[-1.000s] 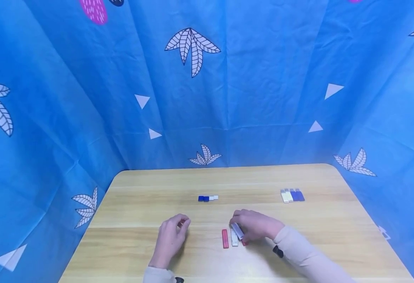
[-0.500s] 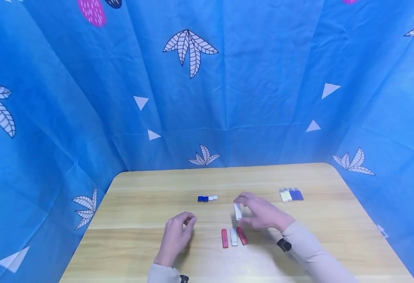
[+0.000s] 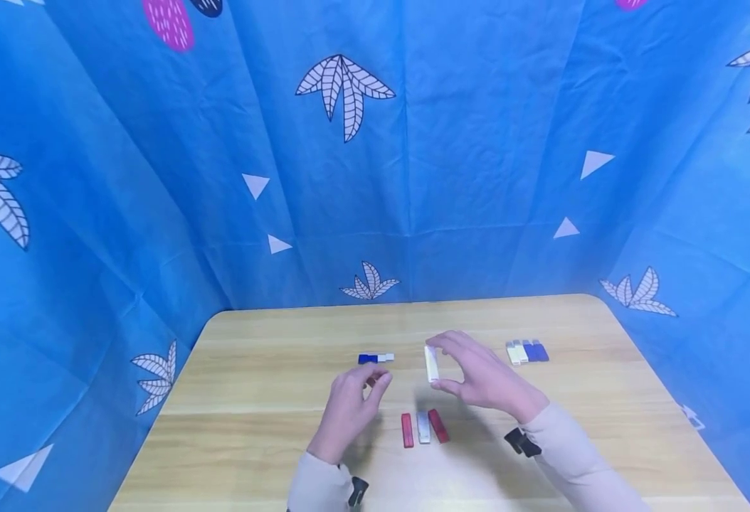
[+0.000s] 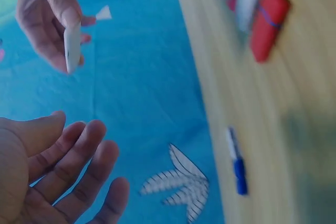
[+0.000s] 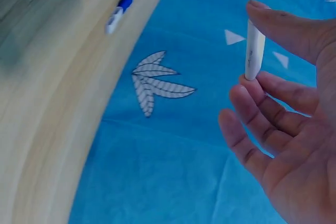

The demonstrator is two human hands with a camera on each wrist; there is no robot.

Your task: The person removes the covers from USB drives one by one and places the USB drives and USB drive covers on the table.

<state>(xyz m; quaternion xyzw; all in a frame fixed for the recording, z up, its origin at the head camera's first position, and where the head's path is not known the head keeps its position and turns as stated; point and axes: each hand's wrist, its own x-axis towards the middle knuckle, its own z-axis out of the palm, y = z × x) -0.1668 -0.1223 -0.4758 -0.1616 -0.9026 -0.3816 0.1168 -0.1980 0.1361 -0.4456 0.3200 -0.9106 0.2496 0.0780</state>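
My right hand (image 3: 487, 373) pinches a slim white case (image 3: 431, 364) by its two ends, thumb against fingers, raised above the table. In the right wrist view the white case (image 5: 255, 51) shows edge-on between thumb and fingertips. Left of it, my left hand (image 3: 352, 405) hovers with loosely bent fingers that hold nothing. The left wrist view shows this left hand (image 4: 68, 177) apart from the case (image 4: 72, 48). Below the hands, two red cases (image 3: 408, 430) (image 3: 439, 426) lie with a white one (image 3: 423, 427) between them; the right red one is tilted.
A short row of small blue and white pieces (image 3: 370, 358) lies just beyond my left hand. At the back right are several flat white and blue pieces (image 3: 529, 352) with greyish ends. The wooden table (image 3: 253, 441) stands against a blue patterned curtain (image 3: 477, 178).
My right hand has lifted the white case off the group of red and white ones and carried it away from me. My left hand has moved forward and right towards it.
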